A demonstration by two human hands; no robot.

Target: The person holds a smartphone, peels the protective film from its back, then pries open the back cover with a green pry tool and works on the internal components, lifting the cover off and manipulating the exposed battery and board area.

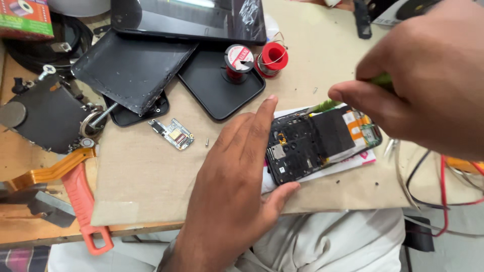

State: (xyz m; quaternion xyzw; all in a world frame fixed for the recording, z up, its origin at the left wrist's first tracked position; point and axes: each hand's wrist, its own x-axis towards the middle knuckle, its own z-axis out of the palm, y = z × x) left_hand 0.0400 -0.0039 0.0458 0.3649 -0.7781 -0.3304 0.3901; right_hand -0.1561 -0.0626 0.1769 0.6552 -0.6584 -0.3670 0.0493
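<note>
Left hand (pixel 229 191), fingers spread, steadies a light, fragile opened phone (pixel 315 143) by its end near the workbench's (pixel 151 171) front edge; right hand (pixel 423 75) apparently pinches a green tool (pixel 327 105).

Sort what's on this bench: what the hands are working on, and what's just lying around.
In hand:
opened phone, steadied by the left hand
green-handled tool, held by the right hand

Lying about:
small circuit board
red wire spools
dark back covers
orange-handled tool
red and black wires
</note>
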